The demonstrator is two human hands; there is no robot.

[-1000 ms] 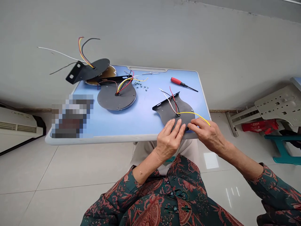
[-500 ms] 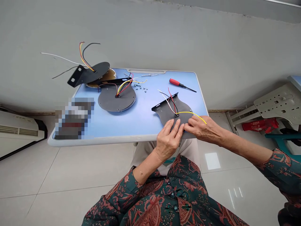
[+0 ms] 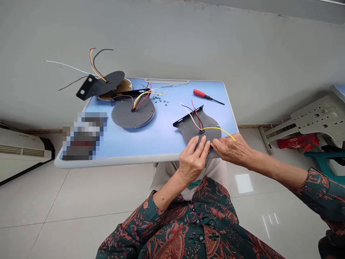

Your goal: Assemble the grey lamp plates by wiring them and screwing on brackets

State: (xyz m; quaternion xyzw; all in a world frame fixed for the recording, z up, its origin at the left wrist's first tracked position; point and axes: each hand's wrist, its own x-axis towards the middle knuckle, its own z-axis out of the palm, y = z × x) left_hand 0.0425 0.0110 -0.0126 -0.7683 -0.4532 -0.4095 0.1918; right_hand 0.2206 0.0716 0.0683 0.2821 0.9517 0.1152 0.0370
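"So, how do the hands stand?"

"The left hand (image 3: 192, 158) lies over the near part of a dark gray metal mounting plate (image 3: 211, 134), its fingers stretched across the top; whether the thumb clamps from below is hidden. The right hand (image 3: 228, 147) is curled, fingertips gathered at the plate's near edge beside the left fingers. Whether it pinches something small cannot be told."

"And where is that plate?"

"On the right side of the blue folding table (image 3: 167, 140), at the front edge, flange turned away from the person. At its center 4 wires rise through a black grommet: white, black, red and a yellow wire (image 3: 221, 130) that arcs over to the right hand. A small silver screw (image 3: 218, 126) sits near the plate's right side."

"What lies farther out?"

"Behind the plate, a red-handled screwdriver (image 3: 199, 93). To the left, a scatter of small screws (image 3: 157, 98) lies beside another wired plate (image 3: 144, 113), which rests on a round disc. Past that, a tilted plate (image 3: 114, 81) leans over a tan disc (image 3: 125, 87), its wires reaching up and left. A pixelated patch covers the table's left front corner."

"Beyond the table?"

"At right, a red package (image 3: 298, 142) near a teal stool (image 3: 323, 162), both on the tiled floor."
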